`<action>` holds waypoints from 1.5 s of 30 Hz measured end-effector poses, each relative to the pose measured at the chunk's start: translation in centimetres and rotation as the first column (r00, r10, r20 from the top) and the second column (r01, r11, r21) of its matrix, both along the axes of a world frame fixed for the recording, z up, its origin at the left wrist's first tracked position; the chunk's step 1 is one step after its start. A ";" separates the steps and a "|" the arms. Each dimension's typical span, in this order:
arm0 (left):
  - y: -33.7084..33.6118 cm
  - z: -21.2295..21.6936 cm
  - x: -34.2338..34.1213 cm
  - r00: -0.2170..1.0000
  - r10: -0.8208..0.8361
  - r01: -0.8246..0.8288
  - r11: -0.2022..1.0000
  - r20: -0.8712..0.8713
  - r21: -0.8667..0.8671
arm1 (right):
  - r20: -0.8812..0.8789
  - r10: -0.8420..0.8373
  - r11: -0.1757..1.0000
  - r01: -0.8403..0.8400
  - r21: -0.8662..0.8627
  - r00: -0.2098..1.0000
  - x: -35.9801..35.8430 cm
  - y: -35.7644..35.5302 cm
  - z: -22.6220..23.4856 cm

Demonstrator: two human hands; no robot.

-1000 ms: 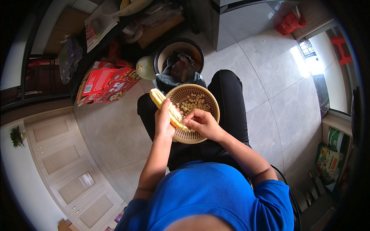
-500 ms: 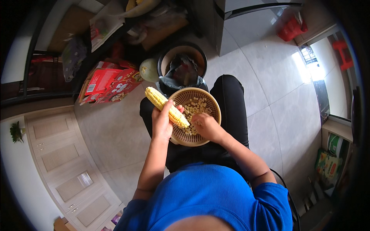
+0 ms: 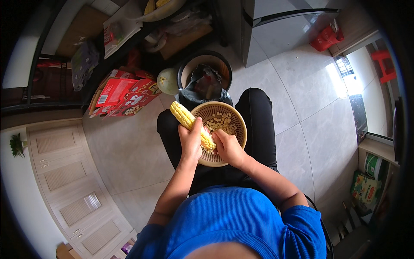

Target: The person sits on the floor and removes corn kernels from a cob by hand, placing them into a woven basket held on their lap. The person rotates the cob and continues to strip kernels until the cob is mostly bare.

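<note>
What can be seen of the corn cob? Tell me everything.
The corn cob is yellow, husked and long, with rows of kernels on its upper part. It lies tilted over the rim of the round woven basket on the person's lap, its free end pointing up and left. The left hand grips its middle; the right hand touches its lower end, where loose kernels lie in the basket.

You get bright daylight from the right, glaring on the floor tiles (image 3: 345,82); edges bend and darken, the centre stays sharp.
</note>
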State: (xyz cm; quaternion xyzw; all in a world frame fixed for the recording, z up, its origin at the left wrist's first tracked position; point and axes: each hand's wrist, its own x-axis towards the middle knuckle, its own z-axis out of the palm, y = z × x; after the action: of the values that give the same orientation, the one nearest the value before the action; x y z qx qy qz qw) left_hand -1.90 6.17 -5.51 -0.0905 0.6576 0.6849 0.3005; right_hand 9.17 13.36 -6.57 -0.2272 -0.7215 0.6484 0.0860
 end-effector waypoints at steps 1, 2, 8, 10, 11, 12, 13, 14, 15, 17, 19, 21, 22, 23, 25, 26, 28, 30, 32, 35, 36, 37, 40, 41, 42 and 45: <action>0.1 0.2 0.1 1.000 -0.007 0.007 1.000 -0.005 0.018 | 0.015 0.007 0.995 -0.006 -0.102 1.000 0.0 0.1 0.2; 0.0 0.1 -0.1 1.000 -0.016 0.016 1.000 0.009 0.025 | 0.030 0.016 0.979 -0.009 -0.203 0.999 0.1 0.3 0.5; -0.3 1.0 -1.0 0.992 -0.011 0.002 0.997 0.129 0.071 | -0.053 0.053 0.966 -0.065 -0.249 0.997 0.5 0.1 1.7; -0.5 1.0 -1.1 0.988 -0.017 0.004 0.996 0.151 0.087 | -0.070 0.030 0.965 -0.047 -0.257 0.997 0.5 -0.2 1.5; -0.5 1.0 -1.1 0.988 -0.015 0.001 0.996 0.156 0.085 | -0.050 0.019 0.966 -0.032 -0.257 0.999 0.4 -0.3 1.4; -0.5 1.1 -1.1 0.987 -0.011 -0.002 0.996 0.160 0.085 | -0.031 0.009 0.967 -0.017 -0.255 0.999 0.3 -0.4 1.4; -0.4 1.2 -0.9 0.987 -0.013 0.000 0.997 0.159 0.082 | -0.012 -0.001 0.968 -0.002 -0.252 1.000 0.3 -0.5 1.4; -0.3 1.3 -0.6 0.987 -0.016 0.004 0.997 0.158 0.078 | -0.018 0.004 0.979 -0.007 -0.203 1.000 0.3 -0.4 1.4; -0.2 1.4 -0.4 0.988 -0.018 0.006 0.997 0.156 0.075 | -0.025 0.009 0.988 -0.013 -0.153 1.000 0.4 -0.2 1.3; -0.4 1.5 -0.7 0.985 -0.016 0.000 0.996 0.173 0.095 | -0.036 0.004 0.989 -0.009 -0.148 0.999 0.3 0.1 1.4; -0.4 1.8 -1.0 0.982 -0.008 -0.007 0.997 0.189 0.076 | -0.042 -0.019 0.972 0.009 -0.233 0.999 0.3 0.2 1.6; -0.5 1.5 -1.1 0.978 -0.011 -0.013 0.993 0.207 0.116 | -0.021 -0.072 0.925 0.059 -0.375 0.997 0.1 0.5 1.3; -0.5 1.5 -1.2 0.977 -0.013 -0.017 0.991 0.215 0.136 | -0.008 -0.097 0.893 0.084 -0.443 0.995 0.1 0.5 1.0; -0.6 1.5 -1.3 0.974 -0.006 -0.024 0.991 0.228 0.129 | -0.049 -0.137 0.901 0.104 -0.420 0.989 0.2 0.5 0.2; -0.8 1.7 -1.4 0.967 0.012 -0.041 0.993 0.253 0.112 | -0.118 -0.054 0.998 0.053 -0.013 0.991 0.5 1.2 -0.5; -0.9 1.7 -1.6 0.964 0.022 -0.052 0.993 0.264 0.107 | -0.156 -0.037 0.989 0.058 0.133 0.987 0.6 1.2 -0.7; -0.9 1.7 -1.8 0.957 0.037 -0.068 0.993 0.288 0.100 | -0.174 -0.065 0.981 0.031 -0.189 0.983 0.6 1.0 0.1; -0.8 2.0 -1.9 0.948 0.016 -0.049 0.994 0.318 0.096 | -0.209 -0.048 0.963 -0.010 -0.269 0.977 0.5 1.0 1.1; -0.8 1.9 -2.1 0.939 0.011 -0.048 0.994 0.345 0.100 | -0.260 0.024 0.992 -0.054 -0.112 0.965 0.4 1.2 2.1; -0.8 1.9 -1.9 0.943 -0.015 -0.027 0.992 0.332 0.123 | -0.171 -0.011 0.928 -0.053 -0.369 0.985 0.4 1.1 2.3; -0.7 1.9 -1.8 0.953 -0.012 -0.022 0.994 0.304 0.107 | -0.139 -0.032 0.866 -0.042 -0.499 0.990 0.4 1.0 2.1; -0.6 2.1 -1.6 0.961 -0.008 -0.018 0.996 0.276 0.092 | -0.121 -0.010 0.890 -0.046 -0.453 0.993 0.4 1.0 2.1; -0.4 2.3 -1.3 0.980 -0.013 -0.003 0.997 0.200 0.077 | -0.076 0.026 0.925 -0.052 -0.377 0.997 0.5 1.0 2.1; -0.4 2.3 -1.2 0.984 -0.016 0.003 0.997 0.176 0.078 | -0.072 0.020 0.917 -0.047 -0.397 0.997 0.5 0.8 2.1; -0.4 2.4 -1.2 0.986 -0.025 0.013 0.997 0.168 0.074 | -0.069 0.014 0.908 -0.041 -0.416 0.998 0.5 0.8 2.1; -0.5 2.6 -1.1 0.989 -0.046 0.036 0.997 0.140 0.069 | -0.021 0.058 0.804 -0.059 -0.591 0.998 0.3 1.1 1.9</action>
State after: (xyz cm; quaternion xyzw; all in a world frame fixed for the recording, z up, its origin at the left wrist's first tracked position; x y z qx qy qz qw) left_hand -3.04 5.71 -2.92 -0.1153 0.6132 0.6919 0.3633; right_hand 9.47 14.42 -4.66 -0.2196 -0.4904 0.8433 -0.0084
